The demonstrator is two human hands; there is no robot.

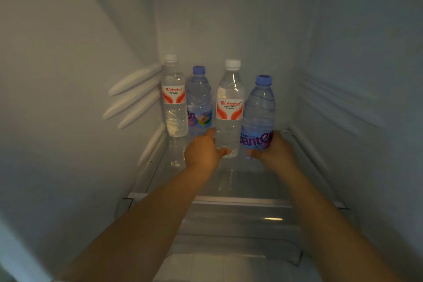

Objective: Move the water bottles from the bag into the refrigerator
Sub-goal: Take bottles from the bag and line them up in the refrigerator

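Two bottles already stand at the back-left of the glass shelf (160, 167). Nearer its middle, the left hand (202, 150) grasps a white-capped bottle (229, 107); the right hand (272, 150) grasps a blue-capped bottle (258, 112) just beside it. White refrigerator walls (68, 75) enclose the shelf.

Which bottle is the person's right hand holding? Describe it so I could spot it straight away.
Look inside the fridge at the row of four bottles on the glass shelf. The right hand grips the rightmost and nearest bottle. It is blue-tinted with a blue cap and a purple label, unlike the clear white-capped bottle beside it, held by the left hand.
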